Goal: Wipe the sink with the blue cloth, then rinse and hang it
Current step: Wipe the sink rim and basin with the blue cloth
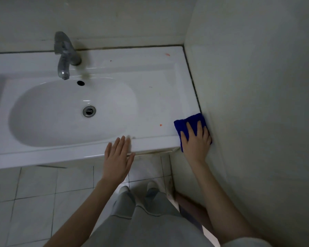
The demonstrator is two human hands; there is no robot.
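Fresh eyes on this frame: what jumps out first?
The blue cloth stands out most, pressed flat under the right hand at the sink's front right corner, against the wall. Next, the left hand, open, fingers resting on the front rim. Then small orange specks on the white ledge right of the basin, and the metal tap at the back.

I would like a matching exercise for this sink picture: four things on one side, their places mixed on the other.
Things:
1. blue cloth
2. tap
3. drain
4. left hand

Places:
A. bottom of the basin
B. front edge of the sink
C. back ledge, behind the basin
D. front right corner, under the right hand

Pairs: 1-D, 2-C, 3-A, 4-B
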